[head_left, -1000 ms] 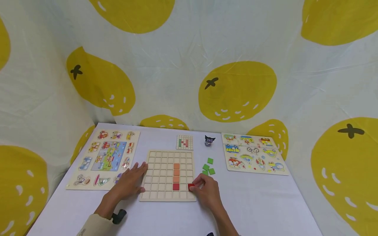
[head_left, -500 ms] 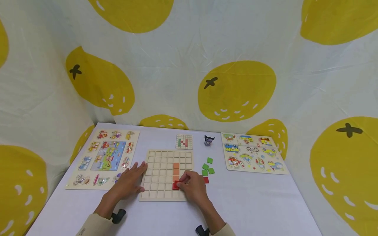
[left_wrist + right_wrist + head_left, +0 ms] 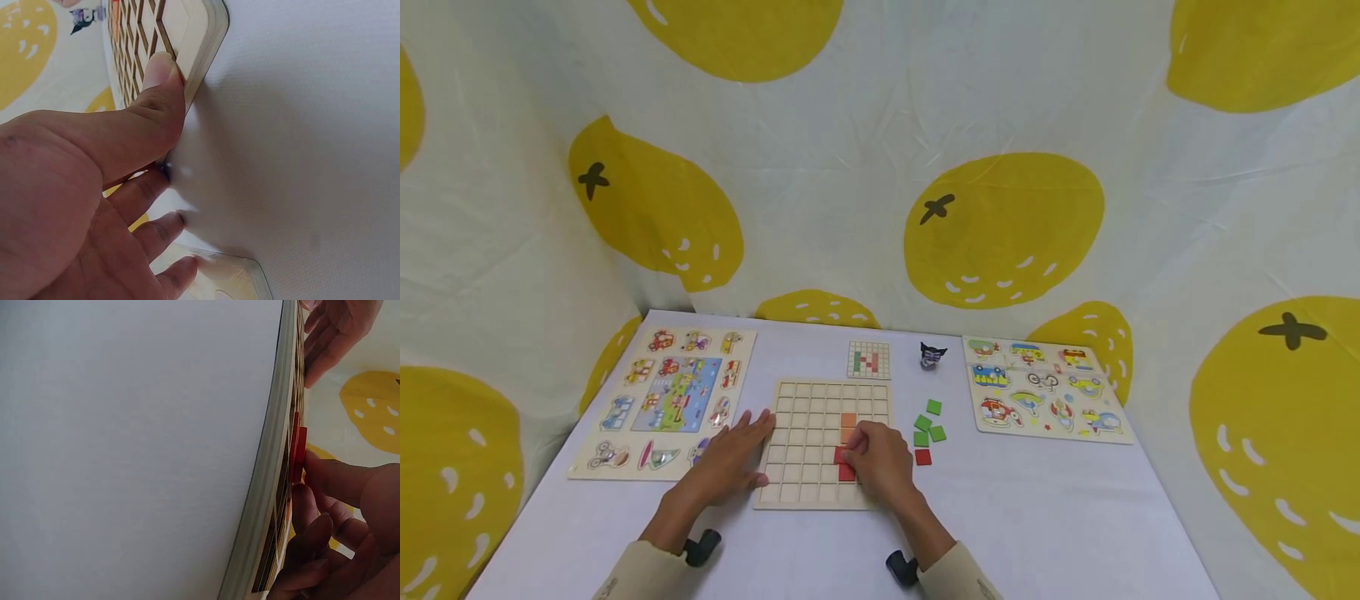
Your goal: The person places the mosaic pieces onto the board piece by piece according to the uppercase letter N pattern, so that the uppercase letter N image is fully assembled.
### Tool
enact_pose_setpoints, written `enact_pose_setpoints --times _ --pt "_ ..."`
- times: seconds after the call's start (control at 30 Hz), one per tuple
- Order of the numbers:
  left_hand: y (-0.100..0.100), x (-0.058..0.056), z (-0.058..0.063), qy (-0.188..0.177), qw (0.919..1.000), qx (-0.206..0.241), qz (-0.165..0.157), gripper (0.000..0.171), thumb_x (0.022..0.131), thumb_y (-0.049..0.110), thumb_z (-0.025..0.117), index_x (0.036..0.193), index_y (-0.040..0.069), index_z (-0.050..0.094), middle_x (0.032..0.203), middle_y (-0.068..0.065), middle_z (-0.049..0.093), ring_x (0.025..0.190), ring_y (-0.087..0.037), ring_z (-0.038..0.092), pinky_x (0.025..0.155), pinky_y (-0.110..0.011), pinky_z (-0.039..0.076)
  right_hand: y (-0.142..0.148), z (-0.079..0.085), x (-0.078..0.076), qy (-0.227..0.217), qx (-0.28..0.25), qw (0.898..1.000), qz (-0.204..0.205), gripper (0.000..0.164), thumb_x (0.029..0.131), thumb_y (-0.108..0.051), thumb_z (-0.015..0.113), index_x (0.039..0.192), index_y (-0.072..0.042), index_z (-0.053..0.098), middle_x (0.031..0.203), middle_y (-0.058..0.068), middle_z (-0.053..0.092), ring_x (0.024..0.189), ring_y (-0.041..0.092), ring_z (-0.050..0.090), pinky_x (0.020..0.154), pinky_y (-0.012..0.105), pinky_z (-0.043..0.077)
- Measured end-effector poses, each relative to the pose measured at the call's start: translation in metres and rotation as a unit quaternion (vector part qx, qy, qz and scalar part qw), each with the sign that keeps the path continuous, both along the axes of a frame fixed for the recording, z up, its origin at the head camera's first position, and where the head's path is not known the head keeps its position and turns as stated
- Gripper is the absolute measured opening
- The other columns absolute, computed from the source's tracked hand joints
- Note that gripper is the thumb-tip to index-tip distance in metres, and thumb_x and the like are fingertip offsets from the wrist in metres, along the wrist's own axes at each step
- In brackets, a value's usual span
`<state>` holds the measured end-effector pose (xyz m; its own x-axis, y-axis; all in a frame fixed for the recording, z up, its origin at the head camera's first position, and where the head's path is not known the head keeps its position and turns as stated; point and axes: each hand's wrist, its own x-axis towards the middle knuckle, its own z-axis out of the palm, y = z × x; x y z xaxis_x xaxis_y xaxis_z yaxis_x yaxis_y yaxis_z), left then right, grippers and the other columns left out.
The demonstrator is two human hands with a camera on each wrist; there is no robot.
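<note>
A wooden grid board (image 3: pixel 793 475) lies flat at the middle of the table. My right hand (image 3: pixel 883 467) pinches a red square tile (image 3: pixel 840 455) between thumb and fingers, close over the board. In the right wrist view this red tile (image 3: pixel 300 456) stands slightly above the grid. Another red tile (image 3: pixel 847 472) sits in a cell just below it, and orange tiles (image 3: pixel 847 420) fill cells above in the same column, partly covered by my fingers. My left hand (image 3: pixel 726 462) rests at the board's left edge, its thumb (image 3: pixel 159 78) lying on the rim and its other fingers extended.
Right of the board lie several green tiles (image 3: pixel 922 422) and a loose red tile (image 3: pixel 922 457). Behind it are a small pattern card (image 3: pixel 868 361) and a dark figurine (image 3: pixel 932 357). Picture puzzle boards stand left (image 3: pixel 677 396) and right (image 3: pixel 1045 387); a lemon-print curtain (image 3: pixel 820 208) hangs behind.
My right hand has carried a red tile from the board's right edge leftward to the orange column, then slightly up. The second red tile now lies right of the board. My left hand has stayed.
</note>
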<state>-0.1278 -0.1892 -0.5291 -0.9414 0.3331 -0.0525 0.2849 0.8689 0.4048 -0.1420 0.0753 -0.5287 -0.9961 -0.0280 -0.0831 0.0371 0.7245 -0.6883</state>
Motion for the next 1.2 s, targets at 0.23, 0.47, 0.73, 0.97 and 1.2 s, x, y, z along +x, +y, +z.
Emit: enact_pose_setpoints --times 0.23,0.47,0.73,0.97,1.2 --pt "-0.001 -0.002 -0.001 0.003 1.0000 -0.008 0.001 0.098 0.074 0.021 0.086 0.155 0.007 0.034 0.162 -0.013 0.031 0.151 -0.042 0.023 0.118 -0.067 0.021 -0.012 0.001 -0.008 0.011 0.000 1.000 0.015 0.020 0.079 -0.025 0.084 0.076 -0.023 0.064 0.063 -0.008 0.056 0.058 0.009 0.052 0.048 0.027 0.040" --pt "-0.001 -0.003 -0.002 0.002 1.0000 -0.002 -0.004 0.097 0.075 0.022 0.086 0.155 0.007 0.033 0.162 -0.014 0.031 0.150 -0.042 0.024 0.117 -0.067 0.021 -0.018 0.002 -0.011 0.006 0.018 0.999 0.038 0.017 0.080 -0.023 0.083 0.076 -0.022 0.067 0.063 -0.008 0.054 0.062 0.010 0.051 0.051 0.027 0.039" --pt "-0.001 -0.002 -0.002 0.003 1.0000 0.001 -0.007 0.096 0.075 0.020 0.085 0.155 0.007 0.033 0.161 -0.014 0.032 0.150 -0.043 0.025 0.117 -0.068 0.022 -0.002 0.003 -0.004 -0.012 -0.029 0.998 0.058 0.016 0.078 -0.025 0.085 0.087 -0.023 0.073 0.074 -0.009 0.061 0.071 0.009 0.056 0.057 0.026 0.044" --pt "0.000 -0.002 -0.001 -0.003 1.0000 -0.001 -0.006 0.097 0.076 0.021 0.085 0.156 0.008 0.032 0.162 -0.013 0.031 0.151 -0.042 0.024 0.118 -0.066 0.020 0.030 0.002 0.005 0.018 -0.027 0.999 0.017 0.024 0.078 -0.023 0.085 0.098 -0.023 0.072 0.087 -0.006 0.068 0.077 0.012 0.055 0.065 0.026 0.042" --pt "0.000 -0.001 -0.002 -0.006 1.0000 0.002 -0.001 0.098 0.075 0.021 0.086 0.156 0.009 0.032 0.162 -0.013 0.032 0.151 -0.042 0.023 0.119 -0.066 0.019 0.070 0.000 0.007 0.020 -0.010 0.998 -0.066 0.033 0.075 -0.021 0.087 0.104 -0.025 0.071 0.093 -0.004 0.069 0.079 0.015 0.056 0.068 0.027 0.042"
